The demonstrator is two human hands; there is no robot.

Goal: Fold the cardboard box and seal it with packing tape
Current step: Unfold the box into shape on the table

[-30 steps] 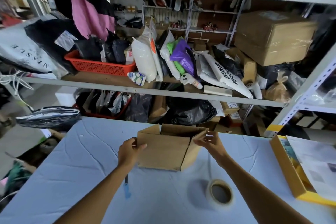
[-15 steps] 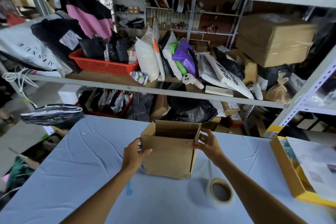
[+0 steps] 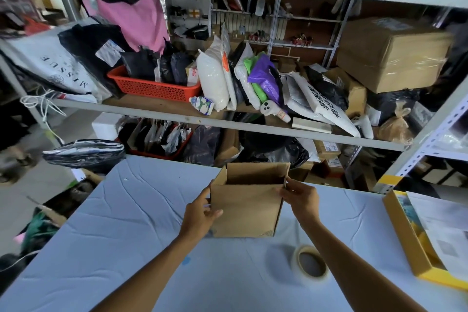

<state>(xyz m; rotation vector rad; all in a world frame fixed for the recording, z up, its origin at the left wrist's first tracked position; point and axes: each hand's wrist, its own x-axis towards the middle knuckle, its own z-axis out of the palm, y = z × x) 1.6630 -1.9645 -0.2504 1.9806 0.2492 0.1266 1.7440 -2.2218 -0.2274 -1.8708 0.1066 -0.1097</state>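
Note:
A small brown cardboard box [image 3: 247, 208] stands upright on the pale blue table cover [image 3: 126, 223], its top open and its flaps raised. My left hand [image 3: 201, 214] grips the box's left side, thumb on the front face. My right hand [image 3: 300, 197] pinches the upper right corner and its flap. A roll of clear packing tape [image 3: 310, 263] lies flat on the table, in front of the box and to its right, under my right forearm. Neither hand touches the tape.
A yellow tray [image 3: 405, 238] with printed papers sits at the table's right edge. Behind the table, metal shelving [image 3: 228, 123] holds bags, parcels, a red basket [image 3: 154, 87] and large cardboard boxes [image 3: 390, 56]. A black and silver bag [image 3: 83, 153] lies past the table's far left corner.
The box has been turned from a corner-on position to face me squarely and squared up. Both hands stayed on its sides.

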